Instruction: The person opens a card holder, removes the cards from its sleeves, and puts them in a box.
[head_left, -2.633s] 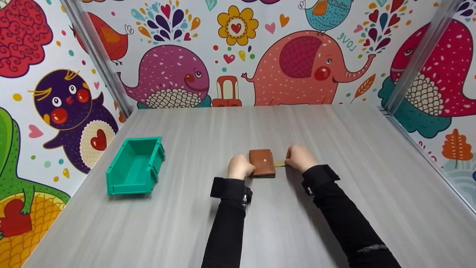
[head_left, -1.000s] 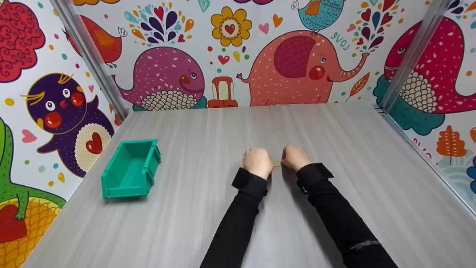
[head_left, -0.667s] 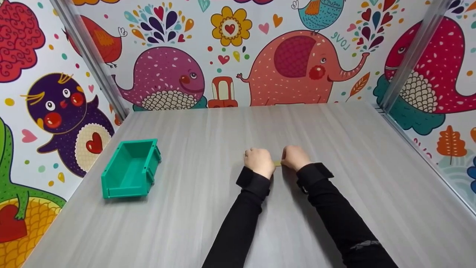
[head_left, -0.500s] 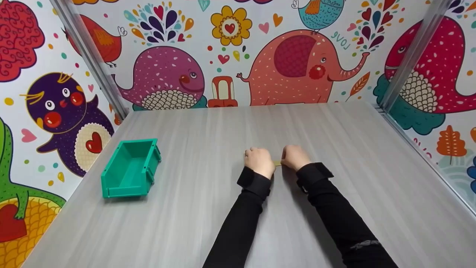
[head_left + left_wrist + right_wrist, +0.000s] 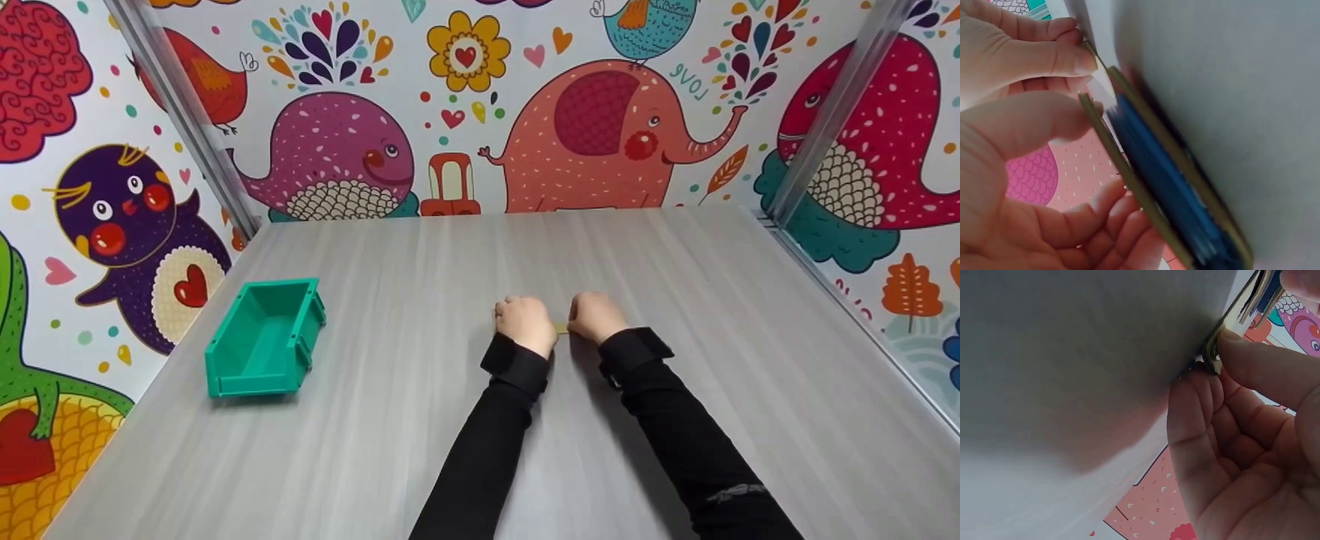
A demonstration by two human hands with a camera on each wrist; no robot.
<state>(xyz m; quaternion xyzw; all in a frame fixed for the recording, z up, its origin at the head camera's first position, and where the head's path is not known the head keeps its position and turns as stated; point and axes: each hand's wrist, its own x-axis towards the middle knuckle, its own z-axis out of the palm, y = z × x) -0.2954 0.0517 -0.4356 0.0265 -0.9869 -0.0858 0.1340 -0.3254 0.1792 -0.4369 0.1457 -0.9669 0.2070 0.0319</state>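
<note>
A brown leather card holder [image 5: 1100, 126] with blue inner sleeves [image 5: 1154, 169] stands partly spread in the left wrist view. My left hand [image 5: 523, 324] grips its cover, thumb at the top edge and fingers curled against the outside. From the head view the holder is hidden beneath this hand. A pale yellowish strap [image 5: 562, 328] runs from the holder toward the right. Its free end is pinched between thumb and fingers of my right hand [image 5: 596, 316]. The right wrist view shows the strap [image 5: 1234, 316] bent at the fingertips, close over the table.
A green plastic bin [image 5: 262, 337], with nothing visible in it, sits at the left on the light wood-grain table [image 5: 390, 435]. Walls printed with cartoon animals [image 5: 600, 142] close off the back and both sides, with metal posts [image 5: 184, 120] at the corners.
My left hand has moved from the holder's left edge to over it, covering it in the head view, and edged slightly right lately. My right hand keeps its pinch on the strap.
</note>
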